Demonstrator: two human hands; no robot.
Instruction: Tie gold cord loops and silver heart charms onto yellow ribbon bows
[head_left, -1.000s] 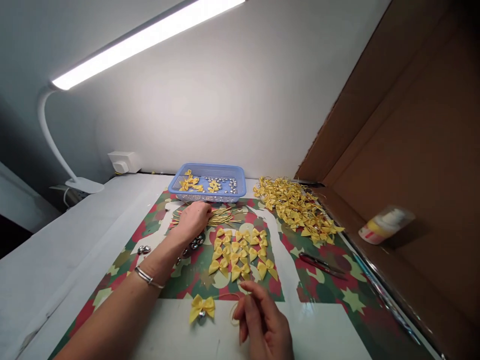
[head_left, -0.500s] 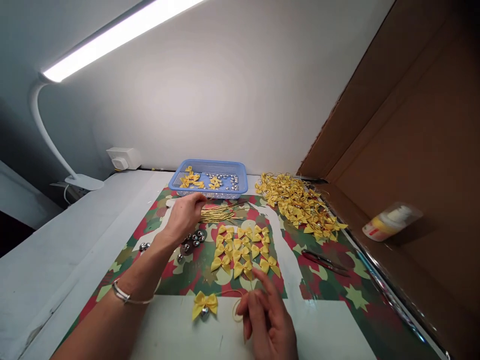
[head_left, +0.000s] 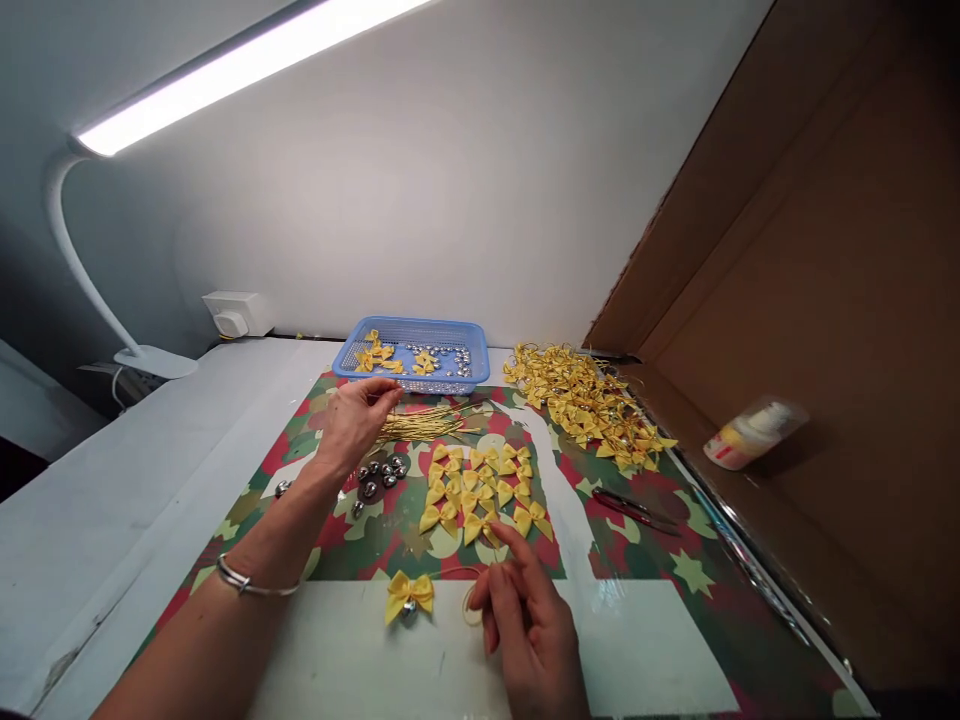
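My left hand (head_left: 356, 415) is closed in a pinch above the bundle of thin yellow cords (head_left: 424, 424); what its fingertips hold is too fine to make out. At the front, my right hand (head_left: 529, 625) has its thumb against curled fingers, index finger stretched forward. A thin yellow cord (head_left: 469, 606) loops out at those fingers and runs toward a yellow ribbon bow (head_left: 410, 592) with a silver bell (head_left: 409, 608) under it, lying on the white surface. Beyond the right hand, several yellow bows (head_left: 480, 492) lie in rows. Loose silver bells (head_left: 382, 473) sit beside the left forearm.
A blue basket (head_left: 411, 322) with bows and bells stands at the wall. Right of it lies a heap of bows with cords (head_left: 589, 405). Dark tweezers (head_left: 636, 510) rest on the patterned mat. A bottle (head_left: 750, 435) is by the cardboard. A lamp (head_left: 225, 75) hangs upper left.
My left hand has shifted slightly left over the cords, its fingers still pinched. My right hand and the bow with the bell stay nearly in place. The whole view has shifted a little.
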